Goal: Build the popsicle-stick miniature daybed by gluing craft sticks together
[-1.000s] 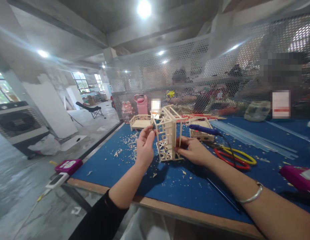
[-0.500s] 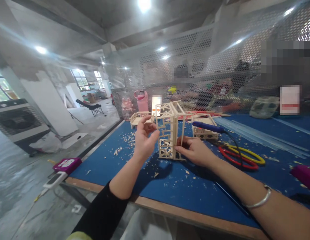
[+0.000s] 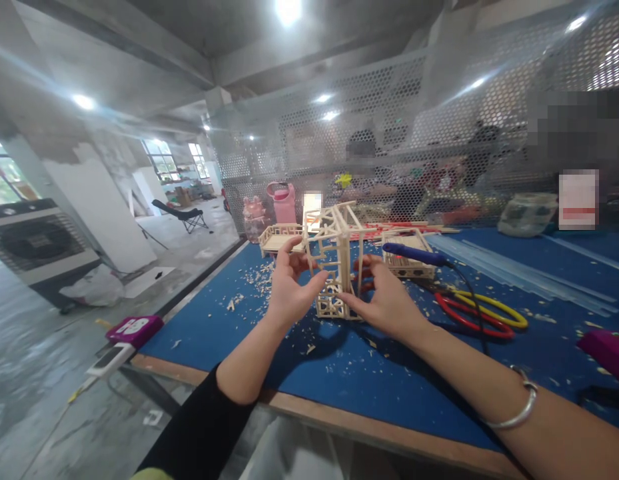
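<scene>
A small wooden stick-built frame (image 3: 344,260) with lattice sides stands upright on the blue table top (image 3: 214,333). My left hand (image 3: 295,283) is at its left side, the thumb across the front lattice and the fingers curled around the left edge. At the right side my right hand (image 3: 384,297) has its thumb on the lower front and its fingers by the right post. Both hands grip the frame from opposite sides. Behind my right hand lies a blue-handled tool (image 3: 414,254) with a black cord.
A small wooden bed-like model (image 3: 282,240) stands behind left, another slatted model (image 3: 409,253) behind right. Red and yellow pliers handles (image 3: 476,313) and clear plastic strips (image 3: 519,273) lie to the right. Wood shavings litter the table. A pink bottle (image 3: 282,203) stands at the back.
My left thumb has moved right onto the frame's front. My right fingers have spread higher along the right post. The top of the frame has shifted slightly left.
</scene>
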`<state>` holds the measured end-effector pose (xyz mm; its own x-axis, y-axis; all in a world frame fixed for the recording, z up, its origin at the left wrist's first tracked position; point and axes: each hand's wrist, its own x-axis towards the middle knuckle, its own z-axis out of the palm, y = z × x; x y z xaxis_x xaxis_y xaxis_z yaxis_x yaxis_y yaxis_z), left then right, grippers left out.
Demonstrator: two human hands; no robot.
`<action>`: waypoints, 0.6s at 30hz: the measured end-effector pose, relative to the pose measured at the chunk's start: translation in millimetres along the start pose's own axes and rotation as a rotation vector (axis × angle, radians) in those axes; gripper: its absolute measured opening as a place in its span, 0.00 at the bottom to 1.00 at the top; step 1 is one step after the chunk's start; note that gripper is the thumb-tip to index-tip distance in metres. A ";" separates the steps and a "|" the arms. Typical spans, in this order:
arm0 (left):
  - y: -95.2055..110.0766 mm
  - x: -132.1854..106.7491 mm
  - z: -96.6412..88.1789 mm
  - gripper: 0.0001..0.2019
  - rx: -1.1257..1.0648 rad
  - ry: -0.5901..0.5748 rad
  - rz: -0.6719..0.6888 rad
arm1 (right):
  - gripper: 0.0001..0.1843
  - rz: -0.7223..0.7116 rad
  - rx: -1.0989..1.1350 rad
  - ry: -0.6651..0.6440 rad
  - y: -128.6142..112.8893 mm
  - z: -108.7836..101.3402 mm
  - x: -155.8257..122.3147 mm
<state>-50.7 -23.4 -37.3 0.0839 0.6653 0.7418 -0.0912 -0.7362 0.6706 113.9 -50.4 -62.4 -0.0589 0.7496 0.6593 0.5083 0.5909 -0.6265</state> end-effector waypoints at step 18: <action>2.5 1.3 -0.9 0.27 -0.084 0.014 -0.066 | 0.16 -0.040 -0.029 -0.091 -3.9 -2.3 0.9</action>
<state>-51.7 -24.2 -34.6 0.0783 0.7141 0.6957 -0.1693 -0.6781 0.7152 113.9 -52.6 -58.5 -0.1571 0.7502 0.6423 0.5287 0.6132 -0.5869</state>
